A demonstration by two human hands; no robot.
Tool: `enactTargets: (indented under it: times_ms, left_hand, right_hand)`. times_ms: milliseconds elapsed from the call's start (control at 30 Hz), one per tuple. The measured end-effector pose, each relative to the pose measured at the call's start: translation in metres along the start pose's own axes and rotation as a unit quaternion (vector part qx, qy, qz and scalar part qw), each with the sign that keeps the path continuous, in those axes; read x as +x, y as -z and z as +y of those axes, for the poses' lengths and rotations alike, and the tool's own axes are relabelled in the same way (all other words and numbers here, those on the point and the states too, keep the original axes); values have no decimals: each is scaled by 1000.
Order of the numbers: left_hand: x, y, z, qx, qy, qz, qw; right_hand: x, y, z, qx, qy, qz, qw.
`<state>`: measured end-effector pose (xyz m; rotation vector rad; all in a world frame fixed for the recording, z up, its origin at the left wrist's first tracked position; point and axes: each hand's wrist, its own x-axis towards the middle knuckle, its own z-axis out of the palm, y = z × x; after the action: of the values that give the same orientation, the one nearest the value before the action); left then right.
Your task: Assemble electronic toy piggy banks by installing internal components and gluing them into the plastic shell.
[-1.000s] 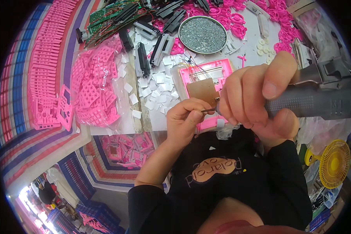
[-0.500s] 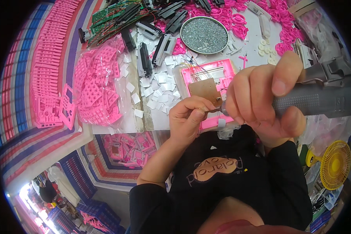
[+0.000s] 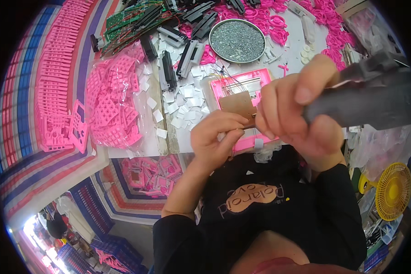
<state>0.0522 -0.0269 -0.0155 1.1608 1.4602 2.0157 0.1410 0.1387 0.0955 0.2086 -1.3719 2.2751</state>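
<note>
My right hand (image 3: pixel 297 109) is wrapped round a dark grey power screwdriver (image 3: pixel 370 105), which is blurred and points left. Thumb and fingers of my left hand (image 3: pixel 214 137) are pinched on the thin dark screwdriver bit (image 3: pixel 249 127) at the tool's nose. Whether a screw is at its tip is hidden. Just beyond the hands lies an open pink plastic casing (image 3: pixel 218 87) with thin wires and a metallic strip inside. A brown circuit board (image 3: pixel 236 103) rests over the casing, close to my left fingertips.
A round dish (image 3: pixel 237 41) of small screws stands behind the casing. White square pieces (image 3: pixel 187 102), black-and-grey modules (image 3: pixel 167 71) and a bag of pink grilles (image 3: pixel 114 100) lie to the left. Pink rings (image 3: pixel 278 29) are heaped far right; a yellow fan (image 3: pixel 393 192) stands near right.
My right hand and the screwdriver have shifted slightly left and up, with the tool now blurred. My left hand has moved a little left, still pinching at the bit.
</note>
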Motion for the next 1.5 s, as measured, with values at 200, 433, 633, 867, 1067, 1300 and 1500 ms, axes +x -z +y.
enactTargets:
  times_ms: [200,433,633,867,1067,1300,1500]
  left_hand:
    - [13,12,3,119,-33,104,987]
    - [-8,-10,2,-343,220,69,911]
    - [-11,-15,3,-430,287,56,854]
    - [-11,-15,-1,-410,263,44,872]
    - [-2,6,-3,-272,258,62,925]
    - [9,22,3,145,127,102,976]
    - [18,12,2,371,33,-30,928]
  right_hand:
    - [-3,24,28,37,49,5,998]
    - [5,-4,-3,5,48,-12,999]
    - [7,-8,-6,-7,30,1,1000]
    - [6,-11,-2,2,22,5,1000]
    - [5,-4,4,3,32,7,999]
    - [-5,30,31,-64,35,26,997]
    - [-11,52,54,-106,-4,48,993]
